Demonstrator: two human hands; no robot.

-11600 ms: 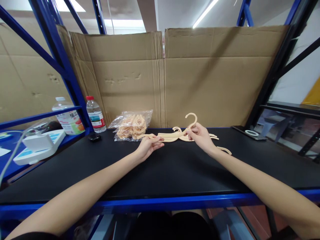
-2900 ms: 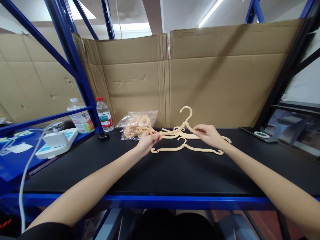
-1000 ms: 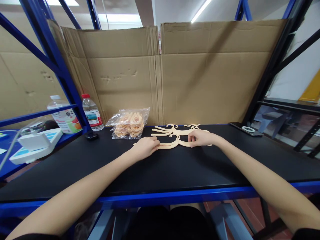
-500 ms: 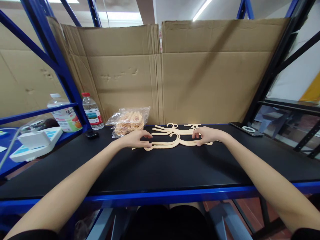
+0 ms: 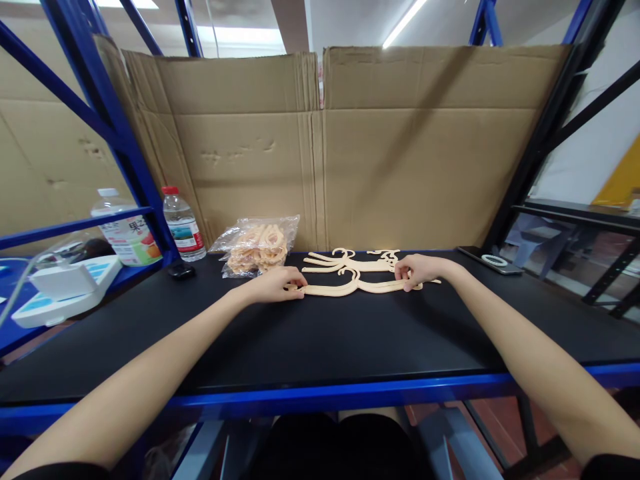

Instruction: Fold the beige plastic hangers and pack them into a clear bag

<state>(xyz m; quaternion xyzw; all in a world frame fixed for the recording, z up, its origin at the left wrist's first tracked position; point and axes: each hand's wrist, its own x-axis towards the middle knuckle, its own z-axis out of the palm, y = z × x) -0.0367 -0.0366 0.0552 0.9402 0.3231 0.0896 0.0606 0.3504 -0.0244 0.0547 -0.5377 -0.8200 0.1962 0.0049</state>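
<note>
Pale cream hangers lie on the black tabletop in front of me. The nearest hanger (image 5: pixel 330 291) spans the gap between my hands, its hook pointing away from me. My left hand (image 5: pixel 280 285) is closed on its left end, and my right hand (image 5: pixel 414 271) grips its right end. Just behind it lie more cream hangers (image 5: pixel 370 265), partly overlapping, with their hooks toward the cardboard. A clear plastic bag (image 5: pixel 257 247) of similar cream pieces sits behind my left hand.
At the left stand a red-capped water bottle (image 5: pixel 183 225), a larger bottle (image 5: pixel 127 233), a small black object (image 5: pixel 181 269) and a white power strip (image 5: pixel 65 297). A phone (image 5: pixel 493 261) lies at the back right. Cardboard (image 5: pixel 425 147) walls the back; a blue edge (image 5: pixel 350 393) runs along the front.
Both hands have closed on the ends of the nearest hanger. The fingers of my left hand were apart before, and my right hand has shifted slightly to the right.
</note>
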